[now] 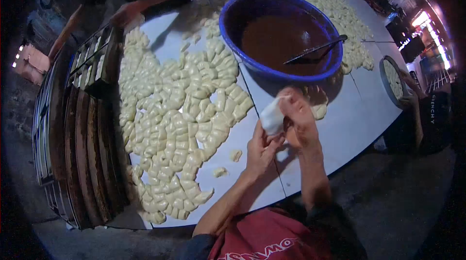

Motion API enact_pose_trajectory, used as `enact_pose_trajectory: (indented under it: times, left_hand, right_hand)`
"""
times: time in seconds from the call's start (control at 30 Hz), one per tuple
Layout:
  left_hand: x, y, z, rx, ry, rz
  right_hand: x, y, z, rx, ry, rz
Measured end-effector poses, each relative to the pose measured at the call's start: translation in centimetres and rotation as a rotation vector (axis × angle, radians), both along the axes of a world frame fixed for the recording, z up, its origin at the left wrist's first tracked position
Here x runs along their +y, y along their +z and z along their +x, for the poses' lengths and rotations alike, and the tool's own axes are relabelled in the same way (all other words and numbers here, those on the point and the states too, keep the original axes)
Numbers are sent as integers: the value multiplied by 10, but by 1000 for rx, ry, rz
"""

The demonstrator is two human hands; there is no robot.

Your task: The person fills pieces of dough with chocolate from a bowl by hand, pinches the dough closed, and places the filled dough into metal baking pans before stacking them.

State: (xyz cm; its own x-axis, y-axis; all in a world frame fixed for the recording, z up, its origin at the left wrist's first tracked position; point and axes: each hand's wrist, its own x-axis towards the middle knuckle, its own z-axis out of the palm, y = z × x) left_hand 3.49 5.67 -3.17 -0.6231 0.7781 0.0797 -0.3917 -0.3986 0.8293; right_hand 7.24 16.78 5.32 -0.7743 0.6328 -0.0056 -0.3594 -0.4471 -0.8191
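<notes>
My left hand is closed around a smooth white piece of dough, held up over the table in front of the blue basin. My right hand presses against the dough's right side, its fingers curled at the top edge and slightly blurred. Brown filling lies in the blue basin, where a dark long-handled utensil rests across the filling and the rim. Behind my right hand, a dough piece with something brown on it lies on the table, partly hidden.
Many pale dough pieces cover the left of the white table, with more behind the basin. Stacked trays stand at the left edge. Another person's hand is at far left; another person holds a round tray at right.
</notes>
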Motion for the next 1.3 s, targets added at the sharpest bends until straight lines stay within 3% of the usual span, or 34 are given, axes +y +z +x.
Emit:
enact_pose_trajectory:
  times: [0.07,0.2,0.23,0.33,0.37,0.47,0.5,0.6,0.73,0.87,1.0,1.07,1.1,1.23,1.27,1.3]
  left_hand:
    - [-20,14,-14,186,-94,-237]
    - [-48,21,-45,177,-183,-469]
    - [-53,25,-49,205,-156,-551]
    - [-61,47,-47,53,-79,-592]
    - [-68,34,-52,89,-125,-595]
    - [-79,31,-53,85,-152,-600]
    - [-79,31,-53,112,-129,-633]
    - [-75,29,-54,132,-155,-651]
    - [-60,39,-59,297,-160,-582]
    - [-30,44,-54,39,-155,-396]
    - [-26,42,-44,-425,-69,-150]
    - [-47,33,-47,-429,-71,-138]
    - [-59,29,-49,-441,-57,-139]
    - [-101,0,-62,-426,116,-329]
    - [-107,7,-61,-374,169,-359]
    - [-112,7,-61,-327,175,-383]
  right_hand:
    - [56,17,-18,-86,-109,266]
    - [159,13,-56,-696,2,838]
    - [174,7,-63,-851,89,1098]
    - [198,-39,-85,-1099,565,1530]
    - [215,-69,-79,-1045,609,1360]
    - [183,-7,-88,-1104,658,1243]
    - [192,-22,-89,-1119,654,1401]
    - [190,-31,-80,-1041,440,1455]
    - [145,26,-65,-517,195,539]
    - [82,27,-46,-186,128,157]
    - [0,-10,-32,-139,52,-29]
    - [-19,-46,-18,-35,154,-148]
    - [-41,-31,-15,-34,165,-228]
    - [-89,-51,1,-245,139,124]
    - [-105,-58,0,-298,109,331]
    - [-115,-61,-1,-437,-4,712]
